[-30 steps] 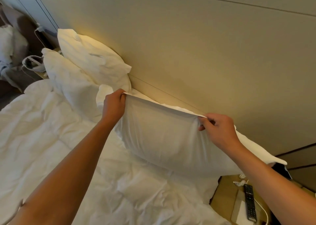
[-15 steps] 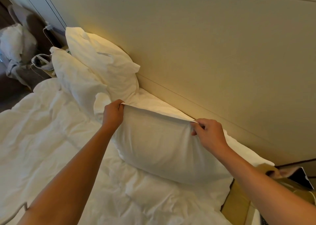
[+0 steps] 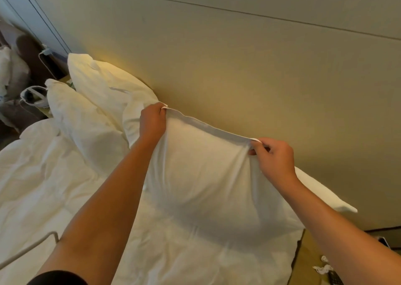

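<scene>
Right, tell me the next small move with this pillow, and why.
Probably ease the pillow down and lean it against the wall panel, beside the two propped pillows. The left hand and right hand each pinch one end of its top hem, pulled taut, and the filling already bulges low in the case over the duvet.

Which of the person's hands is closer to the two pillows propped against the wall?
Left. The left hand pinches a top corner of the held pillow, right beside the propped pillows; the right hand pinches the other top corner, farther from them.
</scene>
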Demonstrator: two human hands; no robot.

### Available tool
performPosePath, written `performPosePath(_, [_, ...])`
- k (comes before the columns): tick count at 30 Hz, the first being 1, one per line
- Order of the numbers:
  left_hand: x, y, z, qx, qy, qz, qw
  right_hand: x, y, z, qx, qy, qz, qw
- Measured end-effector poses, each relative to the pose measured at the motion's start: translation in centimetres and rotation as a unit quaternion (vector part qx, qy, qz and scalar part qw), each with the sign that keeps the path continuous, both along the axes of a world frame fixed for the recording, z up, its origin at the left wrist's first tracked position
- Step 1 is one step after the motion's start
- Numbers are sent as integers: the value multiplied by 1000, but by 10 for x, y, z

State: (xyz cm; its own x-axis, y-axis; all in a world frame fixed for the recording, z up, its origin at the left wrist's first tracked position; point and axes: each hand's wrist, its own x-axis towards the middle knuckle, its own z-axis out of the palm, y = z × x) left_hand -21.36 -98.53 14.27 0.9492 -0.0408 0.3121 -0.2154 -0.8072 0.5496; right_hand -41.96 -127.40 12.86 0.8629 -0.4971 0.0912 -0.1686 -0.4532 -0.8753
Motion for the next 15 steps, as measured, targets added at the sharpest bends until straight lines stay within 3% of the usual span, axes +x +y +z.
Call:
performPosePath(3, [15,-28,-19,10,51,16,999,24,-16,-10,-33,22,-10,999])
performPosePath(6, [-7,-52,-68,-19,169,26,985,40,-27,-37,-109,92,11,990])
performPosePath(10, [-54,-72,-144,-7,319,4,948,35,-36,-81,-257,191,74,944])
performPosePath(15, [-90,-91,-187,-6,350,-11,937,20,-56,-116,-333,251,128,900])
